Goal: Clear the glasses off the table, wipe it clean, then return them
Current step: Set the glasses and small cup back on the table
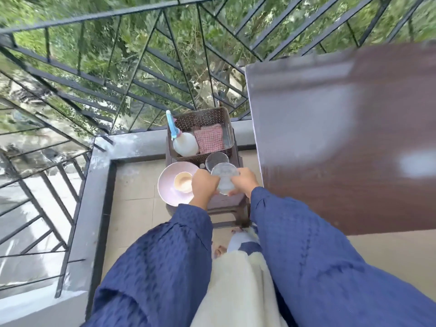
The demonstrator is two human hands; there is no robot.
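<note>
A clear glass (224, 177) is held between both hands over a low brown stool (226, 204). My left hand (204, 186) grips its left side and my right hand (244, 181) its right side. A second clear glass (216, 159) stands on the stool just behind it. The dark brown table (342, 138) fills the right of the view, its top glossy and blurred, with no glasses seen on it. A brown perforated basket (205, 116) at the stool's far end holds a checked red cloth (209, 138) and a white spray bottle (185, 143) with a blue nozzle.
A pink plate (168, 187) with a small cream cup (183, 182) sits on the stool's left side, overhanging it. A black metal railing (94, 90) on a grey ledge bounds the balcony ahead and to the left. Tiled floor (132, 208) lies left of the stool.
</note>
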